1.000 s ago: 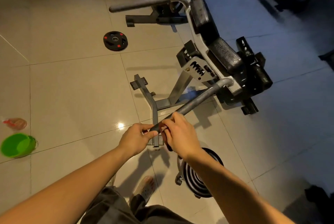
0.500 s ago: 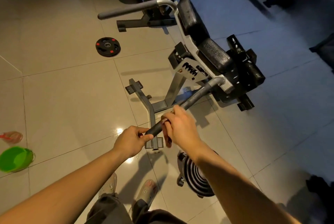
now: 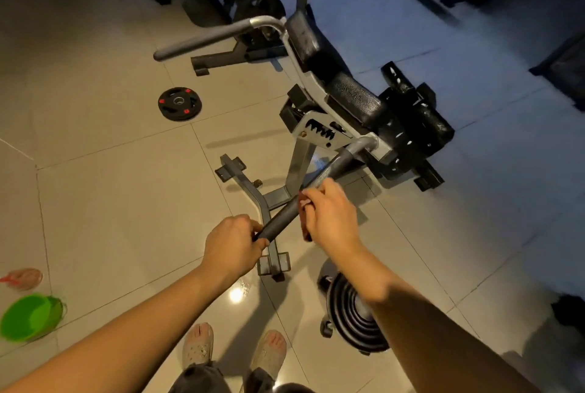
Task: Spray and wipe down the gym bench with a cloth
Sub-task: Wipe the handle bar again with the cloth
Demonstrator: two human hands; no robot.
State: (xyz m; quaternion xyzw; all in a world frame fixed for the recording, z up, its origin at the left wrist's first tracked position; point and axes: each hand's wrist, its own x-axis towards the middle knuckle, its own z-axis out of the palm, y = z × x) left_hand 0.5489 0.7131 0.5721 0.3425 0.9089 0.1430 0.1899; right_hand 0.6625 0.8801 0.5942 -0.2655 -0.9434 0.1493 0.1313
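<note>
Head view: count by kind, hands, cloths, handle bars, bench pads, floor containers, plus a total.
Hands: 2, left hand and right hand
Cloths: 1, cloth in the right hand
Handle bars: 2, near handle bar and far handle bar
Bench pads: 2, back pad and seat pad
Floor containers: 2, green bowl and pinkish container
Total: 9

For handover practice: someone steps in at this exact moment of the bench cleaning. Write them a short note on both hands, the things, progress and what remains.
Left hand: grips the near end of the handle.
Right hand: pinches the cloth against that handle, farther up.
Bench: stands on the floor ahead.
Done: this handle is being wiped; whatever else is clean cannot be told.
Left: probably the pads and the far handle.
</note>
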